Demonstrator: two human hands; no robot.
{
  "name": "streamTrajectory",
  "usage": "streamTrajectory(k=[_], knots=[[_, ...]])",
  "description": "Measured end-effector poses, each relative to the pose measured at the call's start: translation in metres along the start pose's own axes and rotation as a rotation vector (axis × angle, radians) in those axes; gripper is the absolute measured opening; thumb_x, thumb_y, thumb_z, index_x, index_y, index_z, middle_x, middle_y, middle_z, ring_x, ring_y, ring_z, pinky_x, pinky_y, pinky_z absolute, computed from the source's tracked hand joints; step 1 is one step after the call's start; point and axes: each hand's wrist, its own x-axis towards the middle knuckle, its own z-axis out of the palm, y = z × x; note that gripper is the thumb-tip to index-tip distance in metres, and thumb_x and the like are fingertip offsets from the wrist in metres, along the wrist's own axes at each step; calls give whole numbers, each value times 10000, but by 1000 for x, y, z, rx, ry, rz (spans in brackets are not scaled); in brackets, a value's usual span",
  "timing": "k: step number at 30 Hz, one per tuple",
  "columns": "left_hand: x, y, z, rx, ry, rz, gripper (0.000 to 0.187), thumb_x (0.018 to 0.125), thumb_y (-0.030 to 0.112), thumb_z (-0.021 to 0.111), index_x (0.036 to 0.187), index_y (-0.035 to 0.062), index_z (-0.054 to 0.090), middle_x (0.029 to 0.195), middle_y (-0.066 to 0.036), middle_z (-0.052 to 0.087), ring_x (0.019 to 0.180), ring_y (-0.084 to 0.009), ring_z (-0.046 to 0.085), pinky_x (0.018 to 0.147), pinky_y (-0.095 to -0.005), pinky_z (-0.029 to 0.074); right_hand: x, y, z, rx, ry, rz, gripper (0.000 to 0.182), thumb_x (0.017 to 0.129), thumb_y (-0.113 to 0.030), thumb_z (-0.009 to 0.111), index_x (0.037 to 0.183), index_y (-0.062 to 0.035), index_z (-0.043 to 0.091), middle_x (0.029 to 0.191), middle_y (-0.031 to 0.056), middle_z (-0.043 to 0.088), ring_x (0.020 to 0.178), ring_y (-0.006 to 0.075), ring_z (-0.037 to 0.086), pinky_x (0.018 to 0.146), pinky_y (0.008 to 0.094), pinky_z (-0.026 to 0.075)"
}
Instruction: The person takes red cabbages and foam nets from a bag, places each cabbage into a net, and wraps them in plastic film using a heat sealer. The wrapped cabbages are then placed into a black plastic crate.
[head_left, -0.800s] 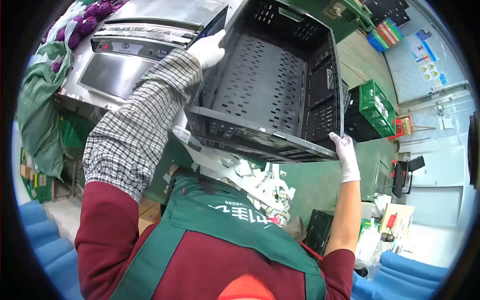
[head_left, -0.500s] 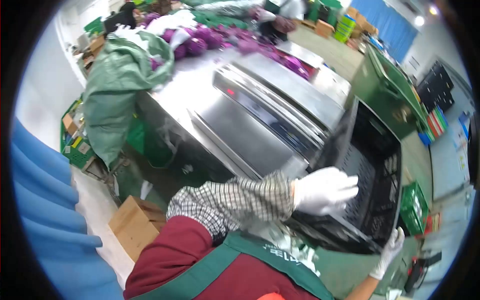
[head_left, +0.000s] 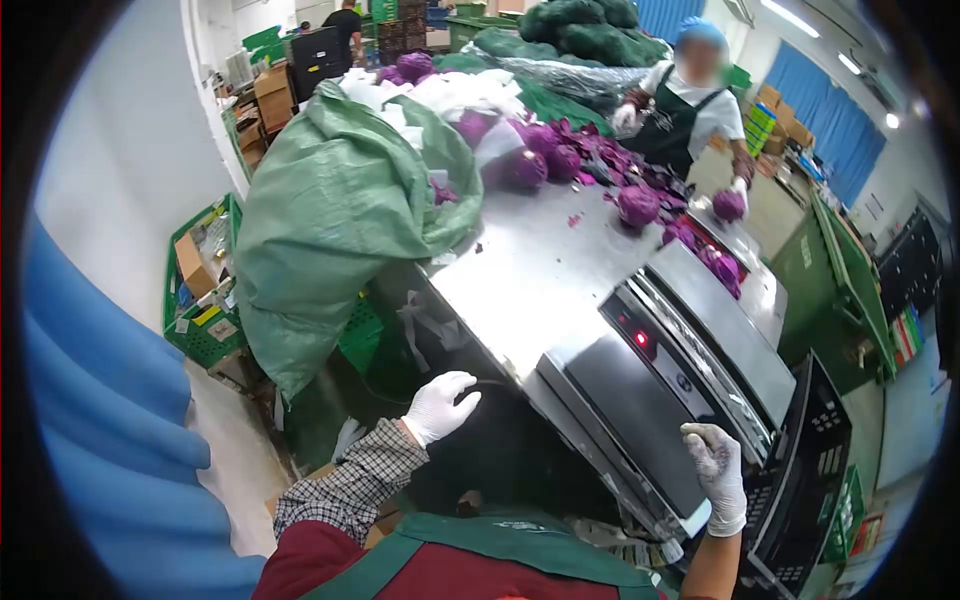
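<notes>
My left hand [head_left: 440, 408], in a white glove, is in the air in front of the steel table [head_left: 500, 290], thumb and fingers apart and nothing in them. My right hand [head_left: 718, 482], also gloved, has loosely bent fingers and holds nothing. It overlaps the near right end of a wrapping machine [head_left: 625, 415], which has a dark flat top and a red light. Right beside that hand, a black plastic crate [head_left: 790, 500] stands tilted against the machine's end. Nearest to my left hand, a large green woven sack [head_left: 330, 240] hangs over the table's left corner.
Red cabbages [head_left: 638, 206] and loose purple leaves lie across the table's back. A co-worker [head_left: 690, 110] stands behind it, one hand on a red cabbage [head_left: 728, 205]. A green bin [head_left: 830, 290] stands at the right, a green basket [head_left: 205, 335] at the left.
My left hand has moved from over the black crate to the left, into the air. My right hand has come off the crate's rim. The view has turned left, bringing the sack closer.
</notes>
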Motion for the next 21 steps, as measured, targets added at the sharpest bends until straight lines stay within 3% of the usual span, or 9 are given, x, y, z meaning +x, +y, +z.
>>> streamTrajectory(k=[1,3,5,13,14,16,17,19,21], knots=[[5,-9,-8,-24,-27,-88,230,749,131,645,947,19,613,949,-141,618,842,-270,616,741,-323,505,14,-5,9,32,-24,13,232,836,-175,582,943,27,621,816,64,611,778,121,558,741,247,434],[20,-30,-13,-18,-8,-46,233,756,142,638,954,23,610,949,-137,615,847,-272,611,748,-326,500,39,-18,24,47,-92,22,190,824,-120,591,939,27,621,864,107,627,815,163,583,764,267,440],[45,-49,-18,13,21,31,235,762,152,629,959,25,607,947,-135,611,857,-276,605,759,-330,494,67,-27,33,-19,-151,-22,192,825,-124,589,935,31,622,858,103,625,810,156,581,756,260,440],[252,-77,-84,264,105,342,287,744,200,629,960,15,595,948,-146,604,881,-300,575,776,-360,469,161,-29,60,141,-126,44,223,822,-149,586,938,39,620,794,84,616,720,116,545,668,237,431],[279,-83,-89,320,119,373,287,745,213,622,954,17,595,953,-142,603,885,-297,574,782,-365,464,178,-19,63,128,-129,-28,232,819,-157,591,931,45,618,781,84,611,714,111,545,668,238,432],[338,-117,-98,430,114,418,289,749,237,610,942,22,596,957,-127,599,885,-297,572,782,-372,457,217,-36,75,231,-130,52,232,819,-165,592,919,42,619,779,83,611,711,117,546,665,246,435],[365,-131,-107,562,12,355,312,754,277,597,948,34,596,951,-112,597,921,-297,562,832,-368,427,230,-42,83,285,-140,110,232,818,-169,592,914,41,620,778,83,610,710,119,547,664,250,436],[407,-159,-129,848,-228,202,400,788,370,548,1023,49,594,920,-108,600,1030,-277,522,957,-395,322,268,-45,111,247,-190,6,207,812,-152,603,917,25,624,806,86,625,722,138,559,662,255,440],[422,-191,-153,1045,-431,47,486,816,448,491,1097,62,580,1028,-131,586,1133,-245,456,1037,-417,186,299,-72,141,226,-244,-121,196,807,-144,613,922,13,628,822,100,633,725,155,569,662,255,443]])
